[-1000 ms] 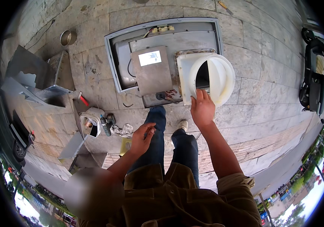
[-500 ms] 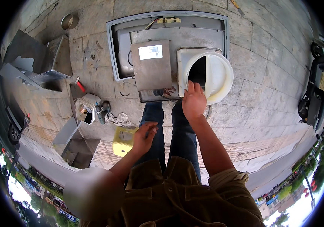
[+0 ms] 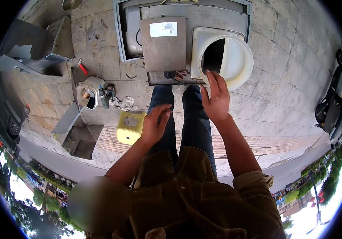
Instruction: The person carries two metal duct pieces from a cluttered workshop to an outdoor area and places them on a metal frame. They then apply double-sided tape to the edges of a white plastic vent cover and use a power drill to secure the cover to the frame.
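Right hand (image 3: 216, 97): fingers straightened and spread, thumb apart, nothing clasped; fingertips overlap the lower left edge of the white round plastic collar (image 3: 249, 59); whether they touch it cannot be told.

Left hand (image 3: 155, 123): fingers loosely bent, thumb apart from the forefinger, nothing seen between them; poised over the blue-jeaned left leg (image 3: 161, 97), well apart from the collar.

Collar: thick rim, dark opening on the left, white half-round panel (image 3: 238, 59) on the right; mounted on a square white base (image 3: 197, 49) at the right of a shallow grey rectangular metal housing (image 3: 120, 40). The rim's outer curve reaches past the housing's lower right part; the housing's far edge is cut off by the view.

Brownish-grey metal box (image 3: 163, 53), pale label on top: on the housing, left of the base, a narrow gap between. Its near edge stops short of the housing's near edge, close before the feet.

Right side: pale stone paving (image 3: 286, 85) stretches from the collar to a dark vehicle (image 3: 332, 107) at the rim of view.

Left side, tighter: yellow plastic stool (image 3: 129, 134) beside the left forearm; crumpled whitish cloth (image 3: 124, 103), teal-and-black power drill (image 3: 104, 97) and white plastic tub (image 3: 95, 84) in a close row; bent sheet-metal casing (image 3: 65, 38) farther out.
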A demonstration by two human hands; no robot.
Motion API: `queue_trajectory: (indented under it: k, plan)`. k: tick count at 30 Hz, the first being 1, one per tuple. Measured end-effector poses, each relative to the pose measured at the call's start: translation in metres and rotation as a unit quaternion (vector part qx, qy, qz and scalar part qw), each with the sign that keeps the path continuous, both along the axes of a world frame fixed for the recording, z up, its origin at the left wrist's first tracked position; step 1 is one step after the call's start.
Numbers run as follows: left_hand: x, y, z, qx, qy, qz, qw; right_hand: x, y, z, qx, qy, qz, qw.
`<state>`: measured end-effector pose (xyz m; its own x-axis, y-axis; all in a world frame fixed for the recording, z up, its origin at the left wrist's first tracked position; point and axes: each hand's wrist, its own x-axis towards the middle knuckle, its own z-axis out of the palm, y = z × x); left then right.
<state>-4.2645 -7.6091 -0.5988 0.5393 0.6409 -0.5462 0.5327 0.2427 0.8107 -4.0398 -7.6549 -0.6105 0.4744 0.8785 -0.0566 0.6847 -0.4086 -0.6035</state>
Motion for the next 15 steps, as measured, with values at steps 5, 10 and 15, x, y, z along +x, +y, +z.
queue_trajectory:
  k: [5, 10, 15]
  plan:
    - [0.043, 0.033, -0.018, -0.011, -0.057, 0.010, 0.998, 0.087, -0.060, 0.001, -0.004, 0.072, -0.296, 0.952]
    - [0.118, 0.051, -0.043, 0.072, -0.017, -0.072, 0.995, 0.127, -0.073, -0.030, -0.109, 0.366, -0.236, 0.894]
    - [0.145, 0.037, -0.069, -0.008, 0.011, -0.033, 0.999, 0.116, -0.079, -0.050, -0.063, 0.292, -0.228, 0.927]
